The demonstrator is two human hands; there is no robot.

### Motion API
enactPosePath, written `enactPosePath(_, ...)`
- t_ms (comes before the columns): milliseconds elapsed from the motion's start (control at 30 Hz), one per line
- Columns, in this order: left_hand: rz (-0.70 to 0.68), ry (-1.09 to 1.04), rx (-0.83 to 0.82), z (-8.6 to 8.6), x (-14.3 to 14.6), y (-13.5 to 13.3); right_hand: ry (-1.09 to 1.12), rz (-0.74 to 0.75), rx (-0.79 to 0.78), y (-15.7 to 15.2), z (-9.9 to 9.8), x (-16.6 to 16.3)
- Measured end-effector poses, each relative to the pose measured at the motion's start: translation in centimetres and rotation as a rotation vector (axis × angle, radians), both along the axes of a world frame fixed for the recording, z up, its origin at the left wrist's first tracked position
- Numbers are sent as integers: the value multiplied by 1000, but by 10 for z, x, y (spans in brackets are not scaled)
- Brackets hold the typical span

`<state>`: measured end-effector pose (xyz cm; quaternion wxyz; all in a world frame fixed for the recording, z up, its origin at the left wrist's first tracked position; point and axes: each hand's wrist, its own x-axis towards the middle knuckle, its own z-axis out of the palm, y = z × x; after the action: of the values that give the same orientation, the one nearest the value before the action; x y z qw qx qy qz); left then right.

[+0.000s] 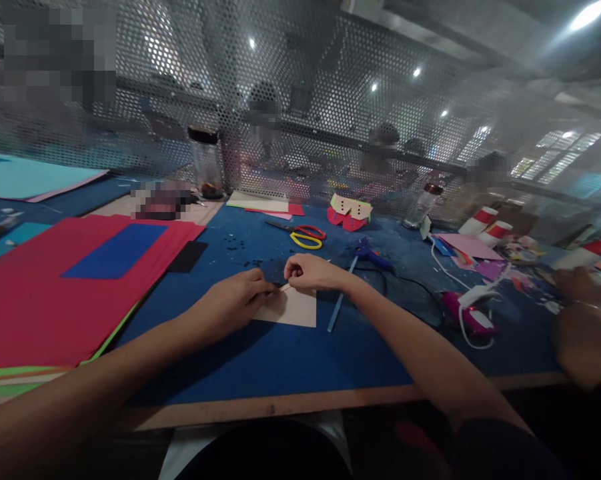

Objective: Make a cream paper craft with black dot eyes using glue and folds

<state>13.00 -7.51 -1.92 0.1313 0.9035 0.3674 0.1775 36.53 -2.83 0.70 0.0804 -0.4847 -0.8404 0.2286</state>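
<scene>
At the fingers (269, 288), top edge of beige paper (293, 311)

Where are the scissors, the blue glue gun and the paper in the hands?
scissors (294, 231), head view, where handles meet blades
blue glue gun (374, 257), head view, its body
pale paper (293, 308), head view, middle of the sheet

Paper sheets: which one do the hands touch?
The beige sheet, its far edge pinched between left hand and right hand; the red sheet and blue sheet lie untouched.
</scene>
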Motion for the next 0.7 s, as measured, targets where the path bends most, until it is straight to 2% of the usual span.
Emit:
enactPosePath(200, 9, -9, -17, 0, -2, 1, 54, 29, -44, 2, -1, 4)
enactPosePath(467, -73, -39, -55, -1, -9, 9, 137, 48, -101, 0, 3, 9)
enactPosePath(700, -63, -67, -148, 5, -12, 9, 188, 60, -152, 4, 3, 17)
